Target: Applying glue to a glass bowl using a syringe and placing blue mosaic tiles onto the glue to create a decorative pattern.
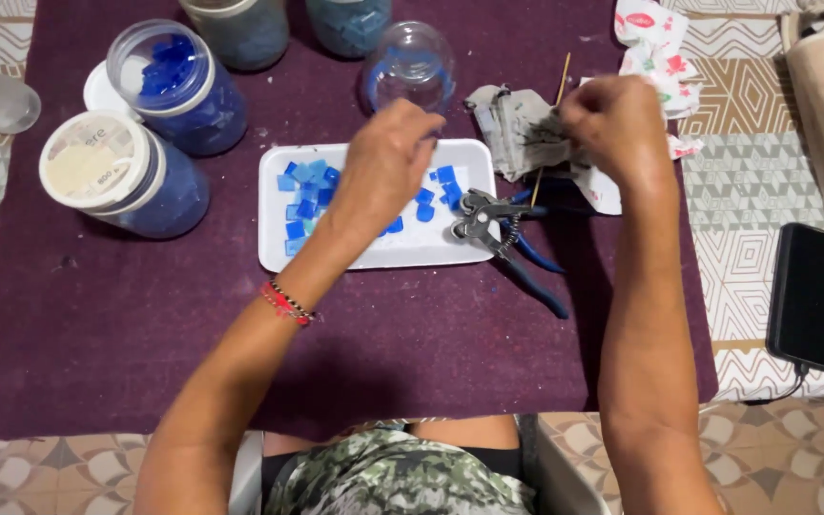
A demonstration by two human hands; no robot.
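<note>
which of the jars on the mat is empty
The clear jar just beyond the white tray; it shows nothing inside, while the others hold blue pieces.

Bare purple mat (145, 334) lies open near the person; jars (178, 86) and pliers (503, 234) crowd beyond.

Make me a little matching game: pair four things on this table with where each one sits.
Things:
1. white tray
2. nippers with blue handles
3. black phone
4. empty clear jar

Places:
A. far right, off the purple mat, on the patterned cloth
B. lying over the tray's right edge
C. behind the tray, lying on its side
D. middle of the mat, holding blue tile pieces, under the left hand

Pairs: 1-D, 2-B, 3-A, 4-C
</note>
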